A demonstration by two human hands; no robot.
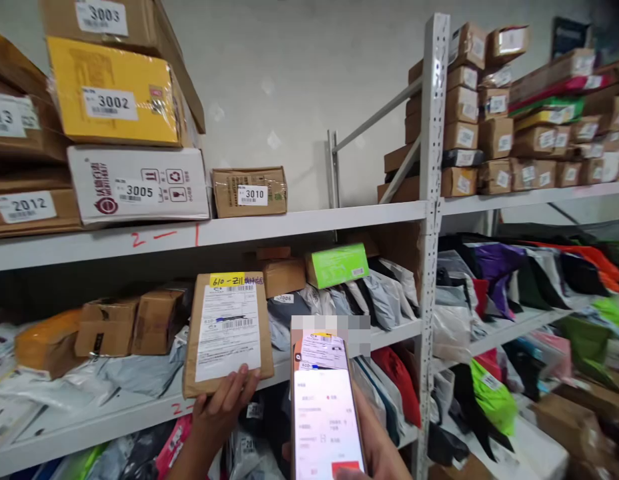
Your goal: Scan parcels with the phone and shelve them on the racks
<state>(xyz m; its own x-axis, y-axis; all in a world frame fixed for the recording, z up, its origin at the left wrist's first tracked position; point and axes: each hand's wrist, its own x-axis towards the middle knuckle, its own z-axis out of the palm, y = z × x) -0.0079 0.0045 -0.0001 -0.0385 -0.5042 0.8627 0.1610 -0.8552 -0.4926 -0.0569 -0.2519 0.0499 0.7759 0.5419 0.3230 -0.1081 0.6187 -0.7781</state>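
Note:
A flat brown cardboard parcel point(227, 337) is held up in front of the middle shelf. On its face is a white shipping label, with a yellow strip handwritten "610-Z11" along the top. My left hand point(223, 403) grips it at the bottom edge, fingertips over the label and front. To the right, my right hand point(377, 437) is wrapped round a smartphone point(325, 413), its thumb at a red button low on the screen. The top of the screen displays a camera picture of the parcel's label; the text below is blurred.
On the upper shelf point(309, 220), numbered boxes stand stacked at left, among them a yellow box point(112, 93) and a white box point(144, 183). Bagged parcels and a green box point(338, 265) fill the middle shelf. A perforated metal post point(432, 267) separates this rack from another loaded one at right.

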